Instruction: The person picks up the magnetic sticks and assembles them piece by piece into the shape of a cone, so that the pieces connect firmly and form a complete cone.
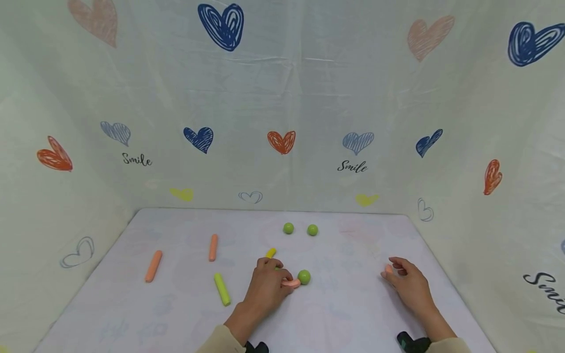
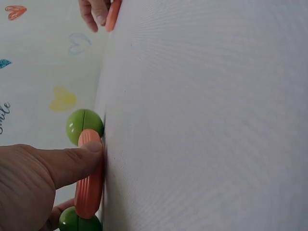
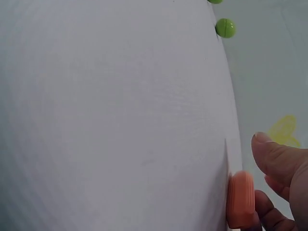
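Observation:
In the head view my left hand (image 1: 267, 284) holds a curved orange rod (image 1: 292, 283), whose right end touches a green ball (image 1: 304, 277). The left wrist view has the thumb on this ribbed rod (image 2: 89, 192), with one green ball (image 2: 79, 126) at its upper end and another (image 2: 77, 220) at its lower end. A yellow rod (image 1: 271, 252) shows just beyond the left fingers, partly hidden. Off to the right, my right hand (image 1: 410, 287) is at another orange rod (image 1: 388, 268). In the right wrist view its thumb stands apart from that rod (image 3: 240, 199), with fingers close behind.
Two straight orange rods (image 1: 153, 266) (image 1: 213, 247) lie on the left of the white table (image 1: 344, 314). A yellow-green rod (image 1: 222, 289) lies left of my left hand. Two green balls (image 1: 288, 228) (image 1: 312, 230) rest toward the back edge, before a heart-printed curtain (image 1: 318, 108).

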`<state>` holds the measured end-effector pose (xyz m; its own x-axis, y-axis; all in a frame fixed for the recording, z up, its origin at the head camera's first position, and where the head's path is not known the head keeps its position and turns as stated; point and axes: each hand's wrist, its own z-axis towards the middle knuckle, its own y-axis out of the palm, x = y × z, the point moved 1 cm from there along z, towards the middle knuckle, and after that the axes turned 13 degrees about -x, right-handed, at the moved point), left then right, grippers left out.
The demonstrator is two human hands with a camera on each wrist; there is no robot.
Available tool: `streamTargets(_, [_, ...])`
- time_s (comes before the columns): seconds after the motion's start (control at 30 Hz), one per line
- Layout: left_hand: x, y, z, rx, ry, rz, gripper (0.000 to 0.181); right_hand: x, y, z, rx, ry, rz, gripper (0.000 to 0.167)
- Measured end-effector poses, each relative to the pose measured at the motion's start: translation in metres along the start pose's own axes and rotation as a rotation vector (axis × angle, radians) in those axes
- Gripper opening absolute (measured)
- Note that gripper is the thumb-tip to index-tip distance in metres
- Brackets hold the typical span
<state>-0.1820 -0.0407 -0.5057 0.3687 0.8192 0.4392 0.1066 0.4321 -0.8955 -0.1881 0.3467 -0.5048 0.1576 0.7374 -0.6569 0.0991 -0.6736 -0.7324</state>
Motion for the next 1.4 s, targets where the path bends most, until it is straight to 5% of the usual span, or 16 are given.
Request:
streamTargets(0.4, [0.0010,-0.0038,-0.0005,-0.010,-0.005,-0.026,0.011,0.0031,-0.0008,0.0036,0.009,-0.024,-0.080,0.067])
streamTargets(0.7, [-0.0002,-0.0018,-0.0002,-0.019,-0.010,-0.017,0.010,0.0009,-0.0023,0.0056,0.022,-0.054,-0.122,0.055])
streamTargets(1.07, [-0.0004,-0.0008,-0.0002,-0.032,-0.022,-0.031,0.010,0.0031,0.0024,0.0045,0.130,-0.017,-0.024,0.057])
streamTargets(1.4, [0.0002,-0.0008,-0.0012,-0.032,-0.018,-0.029,0.013,-0.0013,0.0047,0.0034,0.145,-0.020,0.056,0.047])
